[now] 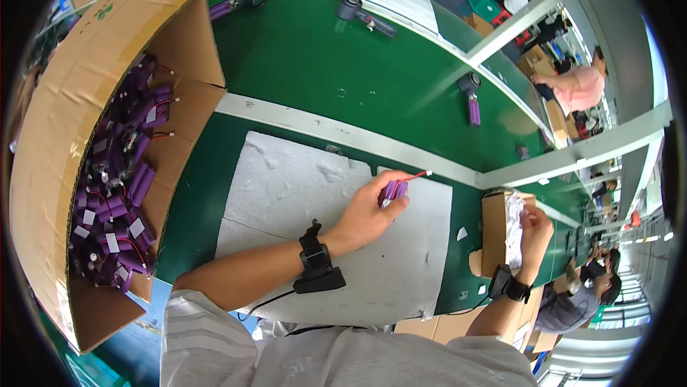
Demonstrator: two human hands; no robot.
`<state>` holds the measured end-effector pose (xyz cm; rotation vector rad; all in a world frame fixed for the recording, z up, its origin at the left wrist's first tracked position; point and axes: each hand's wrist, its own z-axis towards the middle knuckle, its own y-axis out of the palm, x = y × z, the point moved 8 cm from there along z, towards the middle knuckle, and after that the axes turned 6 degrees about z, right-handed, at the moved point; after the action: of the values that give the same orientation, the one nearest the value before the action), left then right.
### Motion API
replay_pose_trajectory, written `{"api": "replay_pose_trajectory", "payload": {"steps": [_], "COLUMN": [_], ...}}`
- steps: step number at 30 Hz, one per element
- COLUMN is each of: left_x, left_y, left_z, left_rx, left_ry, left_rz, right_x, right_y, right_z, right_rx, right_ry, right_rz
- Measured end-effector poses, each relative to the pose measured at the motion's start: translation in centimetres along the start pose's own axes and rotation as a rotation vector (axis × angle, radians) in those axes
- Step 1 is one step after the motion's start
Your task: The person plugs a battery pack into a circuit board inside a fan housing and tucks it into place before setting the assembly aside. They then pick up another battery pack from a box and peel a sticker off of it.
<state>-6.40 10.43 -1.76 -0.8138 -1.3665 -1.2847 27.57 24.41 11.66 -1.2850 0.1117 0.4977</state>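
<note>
My left hand (360, 217) is closed around a purple battery pack (393, 190) above the white foam sheet (286, 194). A red lead with a small white plug sticks out past my fingers to the right. Over at the right, my right hand (537, 235) has its fingers drawn together at the edge of a small cardboard box (493, 235). Crinkled, whitish shiny material (514, 226) fills that box. Whatever those fingertips may hold is too small to make out. Straps with dark devices sit on both wrists.
A large open carton (107, 36) at the left is heaped with purple battery packs (118, 187). Dark cylindrical-headed devices (349, 6) lie on the green surface beyond a metal rail (322, 126). A pale frame post (572, 142) rises at right. Other people (581, 86) are farther off.
</note>
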Motion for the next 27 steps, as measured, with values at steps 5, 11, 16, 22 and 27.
{"api": "replay_pose_trajectory", "payload": {"steps": [5, 11, 16, 22, 27], "left_x": [-0.1, -0.4, -0.9, -0.2, 0.0], "left_y": [-0.2, -1.5, -1.1, -1.2, -1.9], "left_z": [-0.5, -0.6, 0.2, -0.2, -0.3], "left_rx": [-0.007, 0.032, 0.082, 0.001, -0.007], "left_ry": [-0.125, -0.177, -0.176, -0.243, -0.238], "left_rz": [-0.142, -0.218, -0.299, -0.354, -0.250], "right_x": [-10.6, -25.2, -25.6, -27.9, -30.3], "right_y": [0.3, 15.3, 27.9, 33.8, 32.8], "right_z": [0.1, 10.8, 20.6, 26.5, 23.9], "right_rx": [0.105, -0.369, -0.267, -0.190, -0.228], "right_ry": [-0.264, -0.463, -0.549, -0.607, -0.438], "right_rz": [0.056, 0.285, 0.050, -0.030, -0.240]}}
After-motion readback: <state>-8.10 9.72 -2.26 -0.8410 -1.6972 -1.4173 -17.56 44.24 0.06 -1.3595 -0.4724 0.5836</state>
